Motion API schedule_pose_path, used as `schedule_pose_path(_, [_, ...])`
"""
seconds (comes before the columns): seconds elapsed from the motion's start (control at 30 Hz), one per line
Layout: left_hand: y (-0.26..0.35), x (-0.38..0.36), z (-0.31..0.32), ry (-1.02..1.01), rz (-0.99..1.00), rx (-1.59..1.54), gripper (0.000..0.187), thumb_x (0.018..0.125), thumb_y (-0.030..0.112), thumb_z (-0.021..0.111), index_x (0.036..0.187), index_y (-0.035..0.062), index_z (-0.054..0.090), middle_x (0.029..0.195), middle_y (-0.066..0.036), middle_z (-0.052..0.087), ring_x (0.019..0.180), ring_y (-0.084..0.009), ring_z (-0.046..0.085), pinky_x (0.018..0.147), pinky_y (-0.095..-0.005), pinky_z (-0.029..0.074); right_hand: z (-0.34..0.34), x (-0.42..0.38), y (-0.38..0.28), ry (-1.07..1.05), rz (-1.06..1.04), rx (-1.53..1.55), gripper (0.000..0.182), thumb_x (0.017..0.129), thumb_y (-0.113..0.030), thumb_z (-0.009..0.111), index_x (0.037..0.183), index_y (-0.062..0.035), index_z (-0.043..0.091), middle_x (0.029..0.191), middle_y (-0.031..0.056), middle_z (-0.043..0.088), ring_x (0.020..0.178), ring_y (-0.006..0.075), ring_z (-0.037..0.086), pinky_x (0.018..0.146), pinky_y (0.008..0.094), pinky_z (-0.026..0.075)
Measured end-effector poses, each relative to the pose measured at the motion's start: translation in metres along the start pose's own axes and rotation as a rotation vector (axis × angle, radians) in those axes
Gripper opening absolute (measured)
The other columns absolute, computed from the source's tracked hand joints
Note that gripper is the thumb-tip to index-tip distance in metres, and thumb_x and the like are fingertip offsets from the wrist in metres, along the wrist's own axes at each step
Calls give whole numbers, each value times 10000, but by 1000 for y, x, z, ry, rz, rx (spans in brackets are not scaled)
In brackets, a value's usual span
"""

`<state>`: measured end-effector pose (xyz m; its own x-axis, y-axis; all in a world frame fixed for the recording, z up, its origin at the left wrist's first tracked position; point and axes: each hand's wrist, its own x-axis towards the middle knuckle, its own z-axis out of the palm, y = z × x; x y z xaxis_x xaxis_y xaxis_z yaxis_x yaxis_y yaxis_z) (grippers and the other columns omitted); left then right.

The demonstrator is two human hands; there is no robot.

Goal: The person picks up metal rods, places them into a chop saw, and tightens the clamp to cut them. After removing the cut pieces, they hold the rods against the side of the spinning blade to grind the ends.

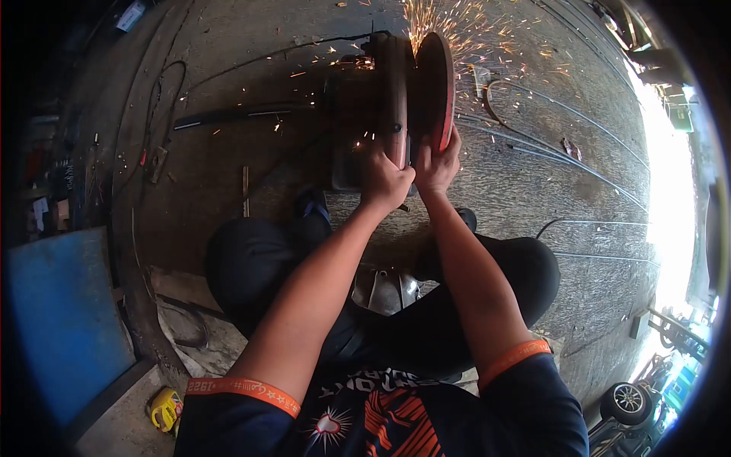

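Observation:
Sparks (449, 30) spray up and to the right from the top of a dark machine (354, 114) on the floor in front of me. A curved, brownish, wheel-like edge (396, 99) stands upright at the machine's right side. My left hand (390, 183) is closed around its lower end. Just to the right, a dark round disc (435, 84) with a red rim stands on edge, a narrow gap apart from the brownish edge. My right hand (439, 164) grips the disc's lower rim, fingers along its red side. What lies between the two round parts is hidden.
Thin metal rods (548, 148) lie on the worn floor to the right. A dark bar (228, 114) and a cable loop (164, 84) are at left. Nearby are a blue panel (68, 305) and a yellow tape measure (164, 409). A wheeled vehicle (628, 402) stands at lower right.

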<state>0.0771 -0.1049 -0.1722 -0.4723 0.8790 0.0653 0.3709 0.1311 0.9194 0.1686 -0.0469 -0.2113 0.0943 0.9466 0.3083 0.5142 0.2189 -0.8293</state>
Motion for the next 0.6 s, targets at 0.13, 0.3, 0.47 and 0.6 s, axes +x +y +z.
schedule_pose_path(0.13, [-5,0,4,29,-18,2,436,652,50,601,1075,-23,524,933,-198,606,898,-343,617,825,-394,479,-1,0,-1,1,2,-1,570,815,-252,573,1333,-106,385,1163,206,576,987,435,582,804,491,476])
schedule_pose_path(0.3, [-2,0,2,6,-71,9,433,651,51,604,1070,-22,524,932,-196,600,903,-340,614,821,-391,478,1,0,3,9,6,-2,565,814,-252,574,1330,-115,389,1138,209,587,979,438,583,804,495,473])
schedule_pose_path(0.47, [-3,0,3,10,-59,12,434,642,45,610,1059,-28,517,928,-220,600,894,-370,614,816,-415,485,1,-1,2,-2,16,6,574,807,-246,579,1331,-110,387,1152,209,581,986,436,579,809,493,472])
schedule_pose_path(0.6, [-1,-1,1,16,-35,2,419,650,57,604,1049,-34,519,912,-203,593,884,-339,613,813,-400,478,2,0,4,11,-5,2,578,802,-233,576,1333,-107,385,1160,208,576,990,434,577,812,490,471])
